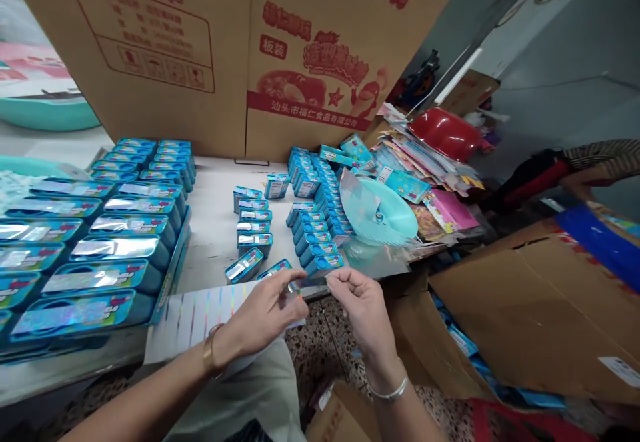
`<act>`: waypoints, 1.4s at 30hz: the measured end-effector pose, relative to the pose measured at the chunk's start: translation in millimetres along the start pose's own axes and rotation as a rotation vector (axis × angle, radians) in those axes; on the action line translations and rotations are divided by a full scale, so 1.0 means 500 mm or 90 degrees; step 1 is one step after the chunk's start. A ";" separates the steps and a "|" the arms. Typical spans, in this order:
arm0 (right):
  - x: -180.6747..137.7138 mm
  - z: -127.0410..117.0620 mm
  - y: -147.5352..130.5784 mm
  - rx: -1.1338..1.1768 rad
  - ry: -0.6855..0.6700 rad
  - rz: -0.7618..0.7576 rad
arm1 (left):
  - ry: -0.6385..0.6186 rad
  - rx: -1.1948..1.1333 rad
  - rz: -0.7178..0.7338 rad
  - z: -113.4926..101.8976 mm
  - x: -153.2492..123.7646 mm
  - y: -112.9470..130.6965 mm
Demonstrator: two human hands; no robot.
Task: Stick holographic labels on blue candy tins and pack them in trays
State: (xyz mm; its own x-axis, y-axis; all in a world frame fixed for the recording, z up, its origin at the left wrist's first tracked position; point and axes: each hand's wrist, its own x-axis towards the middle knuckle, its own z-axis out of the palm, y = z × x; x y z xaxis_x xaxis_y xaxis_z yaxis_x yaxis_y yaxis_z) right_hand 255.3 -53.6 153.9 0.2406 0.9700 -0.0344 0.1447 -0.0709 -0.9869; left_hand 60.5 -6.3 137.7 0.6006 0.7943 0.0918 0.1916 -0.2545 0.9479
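My left hand (265, 312) and my right hand (363, 309) meet at the table's front edge, both pinched on a thin holographic sticker strip (306, 284) stretched between their fingertips. Under my left hand lies a white sheet of shiny stickers (200, 312). Just beyond my fingers lie small blue tins (244, 265), one of them partly behind my left fingers. More small blue tins stand in rows (317, 229) further back.
Stacks of larger blue tins (95, 249) fill the left of the table. A big cardboard carton (240, 49) stands behind. A light blue plastic lid (380, 212), printed papers and a red bowl (445, 132) lie right. Open cardboard boxes (525, 315) sit below right.
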 end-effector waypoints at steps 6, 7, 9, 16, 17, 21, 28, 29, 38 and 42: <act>0.057 -0.010 0.042 -0.010 0.048 -0.005 | 0.027 0.240 0.029 0.001 0.092 -0.016; 0.068 -0.011 0.056 -0.030 0.076 -0.012 | 0.020 0.285 0.046 0.002 0.108 -0.023; 0.091 -0.015 0.087 -0.071 0.136 -0.020 | -0.001 0.375 0.062 0.007 0.141 -0.037; 0.135 -0.031 0.161 -0.192 0.209 -0.008 | -0.084 0.445 -0.006 0.029 0.217 -0.083; 0.137 -0.033 0.165 -0.202 0.209 -0.006 | -0.090 0.444 -0.013 0.030 0.220 -0.086; 0.142 -0.037 0.179 -0.227 0.200 0.003 | -0.114 0.458 -0.050 0.034 0.224 -0.094; 0.143 -0.032 0.204 -0.294 0.211 -0.023 | -0.138 0.472 -0.107 0.050 0.231 -0.104; 0.143 -0.030 0.205 -0.278 0.219 -0.023 | -0.140 0.481 -0.103 0.053 0.231 -0.104; 0.151 -0.029 0.206 -0.146 0.200 -0.015 | -0.167 0.641 -0.036 0.073 0.218 -0.097; 0.146 -0.054 0.173 0.022 0.113 0.032 | -0.123 0.636 0.016 0.055 0.208 -0.079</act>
State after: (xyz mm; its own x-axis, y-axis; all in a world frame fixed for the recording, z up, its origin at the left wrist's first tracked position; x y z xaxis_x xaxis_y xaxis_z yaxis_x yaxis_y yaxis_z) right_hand 311.5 4.5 70.1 0.4130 0.9088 -0.0587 0.0954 -0.1073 -0.9896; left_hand 136.8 71.2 101.6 0.7113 0.7024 -0.0270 0.6852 -0.6842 0.2498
